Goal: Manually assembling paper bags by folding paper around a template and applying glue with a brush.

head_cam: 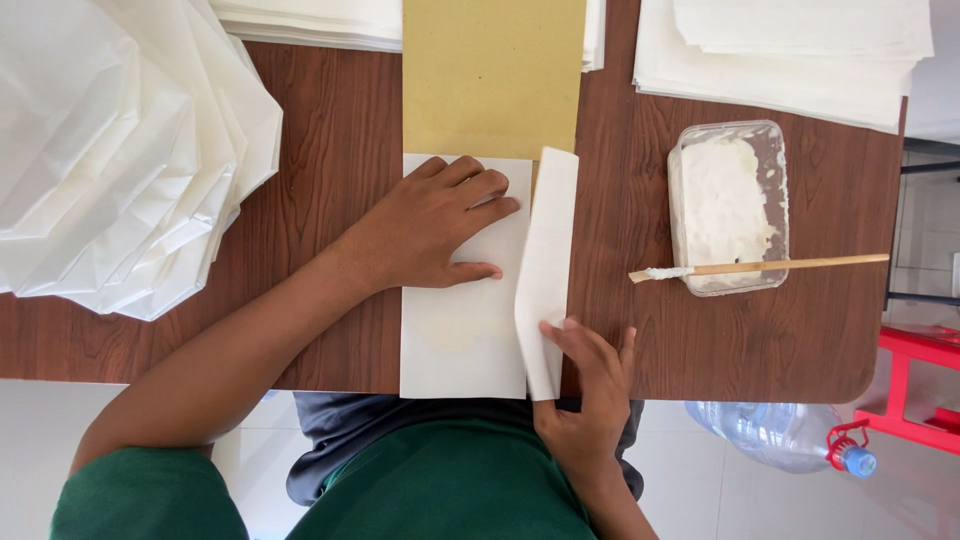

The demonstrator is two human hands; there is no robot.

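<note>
Right hand (590, 375): fingertips pinching the folded flap of a white paper sheet (462, 330). Left hand (432, 228): spread flat, pressing that sheet onto the table (330, 180). Beyond it, tan card (492, 75). Right of both hands, clear tub of white paste (728, 205), wooden stick (780, 266) across it.

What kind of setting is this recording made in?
Probably a small paper-craft or paper-bag making bench. A wood-grain table carries stacks of white sheets, a pile of folded white paper pieces and a clear tub of white paste with a stick laid across it.
</note>
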